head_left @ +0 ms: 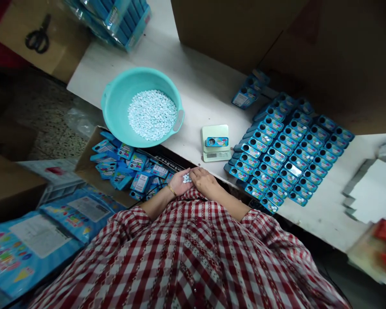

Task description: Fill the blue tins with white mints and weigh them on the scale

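My left hand [179, 183] is cupped palm up around a small heap of white candies [187, 177] in front of my body. Right beside it, my right hand [206, 182] has its fingers curled in at the edge of the heap; whatever they may pinch is hidden. Beyond the hands, a small pale digital scale [216, 155] bears one blue candy box [216, 141] with a dark round opening. To the left stands a turquoise basin [116, 111] with many more white candies [152, 115] on its bottom.
Rows of blue boxes [279, 150] fill the table's right part, some with white candies on top. Below the basin, a carton [86, 171] holds jumbled blue boxes. Large cartons [231, 30] stand behind. Wrapped packs [116, 21] and scissors [38, 38] are at upper left.
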The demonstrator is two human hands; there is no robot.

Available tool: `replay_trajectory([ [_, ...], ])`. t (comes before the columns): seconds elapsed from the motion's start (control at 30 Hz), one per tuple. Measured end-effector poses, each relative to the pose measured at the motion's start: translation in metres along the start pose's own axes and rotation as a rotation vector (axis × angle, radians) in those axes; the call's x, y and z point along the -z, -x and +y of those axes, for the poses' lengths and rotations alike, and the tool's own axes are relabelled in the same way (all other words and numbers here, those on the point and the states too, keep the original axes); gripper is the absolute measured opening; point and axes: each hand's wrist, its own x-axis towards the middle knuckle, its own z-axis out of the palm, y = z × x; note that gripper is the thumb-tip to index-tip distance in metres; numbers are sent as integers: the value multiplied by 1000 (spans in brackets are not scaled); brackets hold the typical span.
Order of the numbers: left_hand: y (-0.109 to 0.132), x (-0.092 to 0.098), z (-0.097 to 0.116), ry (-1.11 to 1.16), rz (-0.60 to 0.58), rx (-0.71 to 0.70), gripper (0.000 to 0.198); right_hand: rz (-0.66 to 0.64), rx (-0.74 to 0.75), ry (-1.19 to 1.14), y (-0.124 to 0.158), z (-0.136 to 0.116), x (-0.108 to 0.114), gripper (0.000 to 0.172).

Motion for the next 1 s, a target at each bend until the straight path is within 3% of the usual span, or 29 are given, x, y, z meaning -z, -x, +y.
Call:
replay_trajectory([
  [0.27,2,-26,10,-44,-63,-99,29,60,-83,-45,-2,18,17,25],
  [0.53,-10,-70,25,-86,-203,-180,28,371,-257,-218,-17,67,40,19],
  [0.6,-12,-70,29,-87,-202,-186,28,441,-305,-235,-23,77,43,17],
  [0.73,-11,-60,34,-67,-189,-212,28,459,-329,-251,-30,89,41,19],
  [1.0,2,-38,50,7,-113,-307,27,645,-422,-366,-23,95,55,17],
])
